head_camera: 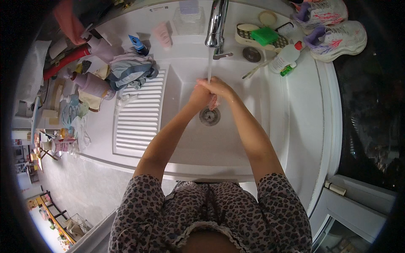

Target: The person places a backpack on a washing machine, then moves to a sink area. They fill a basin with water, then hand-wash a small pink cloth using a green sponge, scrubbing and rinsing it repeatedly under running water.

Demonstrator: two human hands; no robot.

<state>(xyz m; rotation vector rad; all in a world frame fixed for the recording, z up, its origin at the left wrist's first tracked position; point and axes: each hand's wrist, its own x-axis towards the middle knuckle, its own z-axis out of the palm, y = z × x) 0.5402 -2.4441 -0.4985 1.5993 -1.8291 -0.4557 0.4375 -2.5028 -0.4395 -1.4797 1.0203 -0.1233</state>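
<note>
Water runs from the chrome faucet (pixel 216 28) onto both of my hands, which meet above the white sink basin (pixel 208 148). My left hand (pixel 201 95) and my right hand (pixel 216 86) are pressed together around a small wet pinkish cloth or similar soft item (pixel 214 102). Part of it hangs below the hands, just above the metal drain (pixel 209 116); the rest is hidden by the fingers. Which hand bears most of it is hard to see. Left of the basin is the ribbed washboard (pixel 137 123), with a crumpled grey and blue cloth (pixel 131 70) at its upper end.
Right of the faucet are a soap dish (pixel 242 35) with a green sponge (pixel 264 36), a black round stopper (pixel 252 54), a toothbrush-like stick (pixel 255 69), a white bottle with a red cap (pixel 285 58) and sneakers (pixel 337 41). Bottles, including a pinkish one (pixel 95 85), crowd the left counter.
</note>
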